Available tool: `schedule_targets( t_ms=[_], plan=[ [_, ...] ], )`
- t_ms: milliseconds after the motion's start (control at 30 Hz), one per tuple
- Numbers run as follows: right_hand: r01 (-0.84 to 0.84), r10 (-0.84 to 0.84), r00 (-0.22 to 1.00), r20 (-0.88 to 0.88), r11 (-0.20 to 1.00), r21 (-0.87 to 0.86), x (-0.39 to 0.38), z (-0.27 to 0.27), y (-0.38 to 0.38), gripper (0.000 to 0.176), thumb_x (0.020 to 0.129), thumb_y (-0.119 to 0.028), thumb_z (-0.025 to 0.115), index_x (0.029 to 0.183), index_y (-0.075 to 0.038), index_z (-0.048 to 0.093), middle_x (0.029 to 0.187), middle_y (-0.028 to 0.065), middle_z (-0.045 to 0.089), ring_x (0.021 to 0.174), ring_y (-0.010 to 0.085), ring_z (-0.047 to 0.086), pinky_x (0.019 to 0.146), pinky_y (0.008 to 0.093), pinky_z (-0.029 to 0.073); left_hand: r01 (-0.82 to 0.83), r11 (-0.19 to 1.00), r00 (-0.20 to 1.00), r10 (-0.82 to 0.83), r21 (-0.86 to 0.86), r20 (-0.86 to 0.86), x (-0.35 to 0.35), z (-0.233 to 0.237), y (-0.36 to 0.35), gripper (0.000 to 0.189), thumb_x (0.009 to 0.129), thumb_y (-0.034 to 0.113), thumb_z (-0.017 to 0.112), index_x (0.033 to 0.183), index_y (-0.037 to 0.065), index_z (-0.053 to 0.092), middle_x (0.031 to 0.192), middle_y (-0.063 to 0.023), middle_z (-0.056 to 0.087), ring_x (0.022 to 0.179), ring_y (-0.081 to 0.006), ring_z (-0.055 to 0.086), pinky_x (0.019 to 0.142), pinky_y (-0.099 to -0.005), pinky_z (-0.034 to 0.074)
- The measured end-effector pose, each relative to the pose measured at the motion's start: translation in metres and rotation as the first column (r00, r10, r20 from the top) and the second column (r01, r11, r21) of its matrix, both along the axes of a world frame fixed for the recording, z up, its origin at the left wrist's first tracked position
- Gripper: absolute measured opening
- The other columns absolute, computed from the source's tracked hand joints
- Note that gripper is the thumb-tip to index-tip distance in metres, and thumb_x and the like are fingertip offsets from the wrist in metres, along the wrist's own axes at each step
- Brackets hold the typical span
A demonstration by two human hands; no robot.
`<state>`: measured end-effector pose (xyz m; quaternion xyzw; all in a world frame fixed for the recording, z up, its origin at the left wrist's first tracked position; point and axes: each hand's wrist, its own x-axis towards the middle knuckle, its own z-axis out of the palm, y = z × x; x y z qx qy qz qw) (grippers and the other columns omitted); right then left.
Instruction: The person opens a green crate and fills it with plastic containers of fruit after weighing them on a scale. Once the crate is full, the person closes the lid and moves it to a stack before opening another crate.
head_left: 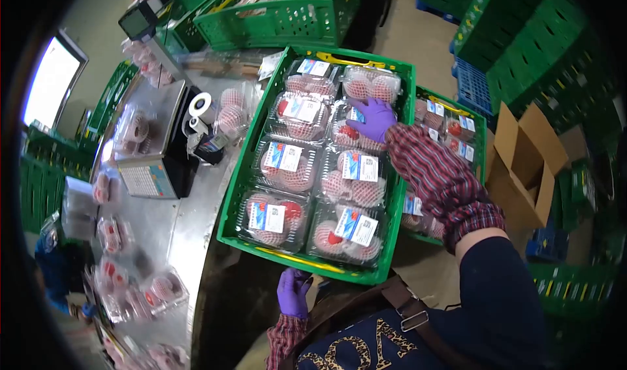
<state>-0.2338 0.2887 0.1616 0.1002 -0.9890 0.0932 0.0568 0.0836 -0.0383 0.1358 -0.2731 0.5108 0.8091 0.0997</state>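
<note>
A green plastic crate (pixel 233 200) sits in front of me, filled with several clear labelled packs of red fruit. My right hand (pixel 371 118), in a purple glove, rests on a pack (pixel 347 133) in the right column near the crate's far end, fingers spread on its lid. My left hand (pixel 293 293), also gloved, is down at the crate's near edge with its fingers curled around the rim. A plaid sleeve covers each forearm.
A second green crate (pixel 481 132) of packs stands lower at the right. A metal table (pixel 183 226) at the left holds a scale (pixel 151 174), a label roll and loose packs. Stacked green crates and an open cardboard box (pixel 530 167) stand at the right.
</note>
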Motion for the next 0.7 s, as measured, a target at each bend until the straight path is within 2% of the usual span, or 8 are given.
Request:
schedule_targets(
  t_ms=[33,133,233,267,333,467,567,700],
  plan=[
    [-0.014,0.014,1.0,-0.004,1.0,-0.002,0.004,0.003,-0.002,0.058,0.077,-0.05,0.051,0.125,-0.019,0.042,0.108,0.0156,0.048,0.103,0.0326,0.045,0.09,0.0434,0.034,-0.014,1.0,0.995,0.011,-0.026,-0.1,0.003,-0.006,0.014,0.024,0.09,0.026,0.045,0.101,0.005,0.051,0.093,-0.0058,0.056,0.087,-0.0177,0.055,0.075,-0.0347,0.045],
    [-0.095,0.095,0.995,0.03,0.995,-0.023,0.014,0.008,0.009,0.059,0.077,-0.049,0.052,0.127,-0.018,0.041,0.107,0.0176,0.048,0.101,0.0329,0.046,0.089,0.0431,0.035,-0.375,0.923,0.926,0.368,0.09,0.09,-0.024,0.023,0.059,0.031,0.091,0.026,0.044,0.111,0.001,0.044,0.091,-0.0106,0.055,0.086,-0.0211,0.054,0.079,-0.0356,0.043],
    [-0.234,0.237,0.962,0.138,0.971,-0.041,0.011,0.015,0.035,0.053,0.078,-0.043,0.054,0.123,-0.015,0.045,0.11,0.0159,0.048,0.101,0.0311,0.048,0.087,0.0417,0.038,-0.502,0.858,0.865,0.496,0.111,0.077,-0.037,0.019,0.076,0.038,0.09,0.031,0.044,0.116,0.004,0.04,0.091,-0.0103,0.053,0.084,-0.0197,0.051,0.078,-0.0325,0.042],
    [-0.297,0.299,0.954,0.019,0.951,-0.089,0.0,0.02,0.043,0.051,0.078,-0.041,0.055,0.121,-0.014,0.047,0.11,0.0152,0.049,0.101,0.0305,0.048,0.088,0.0408,0.038,-0.531,0.838,0.847,0.521,0.127,0.101,-0.04,0.022,0.08,0.039,0.09,0.033,0.044,0.117,0.005,0.04,0.09,-0.01,0.052,0.083,-0.0194,0.05,0.078,-0.0317,0.042],
    [-0.418,0.378,0.898,-0.227,0.893,-0.168,-0.038,0.027,0.059,0.047,0.078,-0.037,0.056,0.117,-0.012,0.05,0.111,0.0138,0.051,0.102,0.0295,0.048,0.088,0.0389,0.039,-0.565,0.824,0.823,0.557,0.054,0.107,-0.039,0.013,0.081,0.04,0.089,0.037,0.043,0.115,0.006,0.04,0.081,-0.0077,0.052,0.068,-0.0164,0.05,0.063,-0.0283,0.043],
    [-0.191,0.087,0.923,-0.375,0.95,-0.249,-0.144,0.019,0.084,0.038,0.081,-0.036,0.052,0.108,-0.01,0.056,0.104,0.0132,0.056,0.099,0.0295,0.051,0.084,0.0377,0.042,-0.598,0.793,0.792,0.607,-0.117,0.063,-0.052,0.005,0.09,0.039,0.091,0.038,0.038,0.11,0.005,0.041,0.065,-0.0048,0.048,0.043,-0.0118,0.042,0.039,-0.0237,0.036],
    [-0.085,0.109,0.993,0.041,0.922,-0.377,-0.203,0.002,0.073,0.04,0.084,-0.041,0.046,0.104,-0.008,0.058,0.098,0.0149,0.059,0.093,0.0307,0.055,0.08,0.0394,0.043,-0.631,0.735,0.752,0.658,-0.249,0.04,-0.059,0.001,0.096,0.039,0.092,0.039,0.035,0.107,0.004,0.041,0.058,-0.0032,0.043,0.035,-0.0099,0.034,0.032,-0.0224,0.029],
    [0.003,0.069,0.935,0.349,0.979,-0.203,-0.231,0.009,0.06,0.05,0.085,-0.051,0.037,0.098,-0.009,0.06,0.096,0.0152,0.06,0.09,0.0291,0.057,0.08,0.0384,0.043,-0.619,0.723,0.757,0.653,-0.307,0.01,-0.06,-0.001,0.097,0.039,0.092,0.04,0.035,0.106,0.003,0.041,0.057,-0.0025,0.041,0.034,-0.0097,0.034,0.032,-0.0231,0.028]
  ],
)
